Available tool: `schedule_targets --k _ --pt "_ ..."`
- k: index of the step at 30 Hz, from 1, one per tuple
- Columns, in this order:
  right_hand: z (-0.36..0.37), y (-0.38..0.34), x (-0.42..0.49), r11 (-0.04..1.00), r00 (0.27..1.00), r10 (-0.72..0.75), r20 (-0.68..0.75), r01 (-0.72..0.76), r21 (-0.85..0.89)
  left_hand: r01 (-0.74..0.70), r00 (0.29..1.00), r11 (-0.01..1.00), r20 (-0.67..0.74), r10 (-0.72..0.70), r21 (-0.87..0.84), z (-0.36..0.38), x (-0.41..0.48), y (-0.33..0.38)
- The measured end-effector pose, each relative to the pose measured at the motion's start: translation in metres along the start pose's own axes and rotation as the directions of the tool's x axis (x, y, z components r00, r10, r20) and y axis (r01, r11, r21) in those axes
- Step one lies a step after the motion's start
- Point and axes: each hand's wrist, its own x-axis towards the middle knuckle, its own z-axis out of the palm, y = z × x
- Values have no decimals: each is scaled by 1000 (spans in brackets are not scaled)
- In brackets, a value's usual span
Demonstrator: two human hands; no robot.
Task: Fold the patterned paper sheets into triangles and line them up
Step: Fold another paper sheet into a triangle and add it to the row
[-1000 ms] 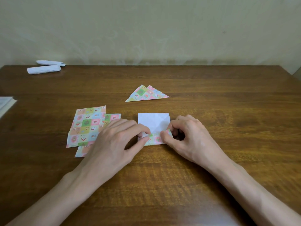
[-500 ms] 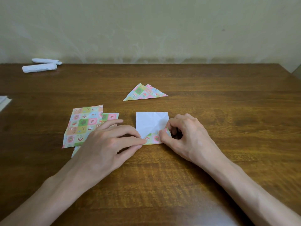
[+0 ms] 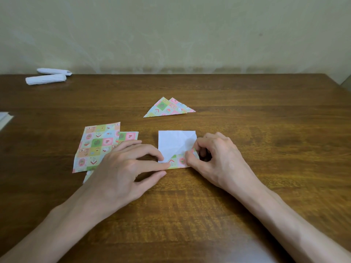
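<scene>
Head camera, looking down on a brown wooden table: the square sheet being worked lies flat at the centre of the frame, white side up and faintly creased. Its lower right corner is turned over as a small patterned flap of pink, green and white checks, lying along the sheet's lower edge.

The right hand comes in from the lower right. Its fingers are curled, and the thumb and forefinger pinch the right end of the flap where it meets the sheet's right edge. The other fingers are tucked under the palm and rest on the table just right of the sheet.

The left hand comes in from the lower left with fingers long and loosely spread. A fingertip presses down on the lower left part of the sheet, touching the left tip of the flap. The thumb lies on the wood just below the sheet.

Left of centre, partly under the left hand, flat patterned sheets lie pattern side up. There are at least 2, one peeking out from beneath the other.

Above the square sheet and well apart from it, folded patterned triangles overlap each other; there appear to be 2.

At the upper left, near the table's far edge, 2 white paper rolls lie side by side. A white object is cut off by the left edge of the frame. A pale greenish wall fills the top of the frame.
</scene>
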Motion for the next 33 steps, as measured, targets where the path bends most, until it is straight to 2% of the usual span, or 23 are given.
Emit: schedule_targets --k 18,25,33 --pt "3 -1 -1 1000 999 -11 -46 11 2 -3 999 1000 34 2 18 -1 1 -1" --pt "3 -1 -3 999 996 -43 -77 43 3 -44 998 996 54 40 74 -3 1 -2" --pt "1 3 -6 983 986 -104 -129 122 140 -43 995 995 94 34 94 -6 2 -1"
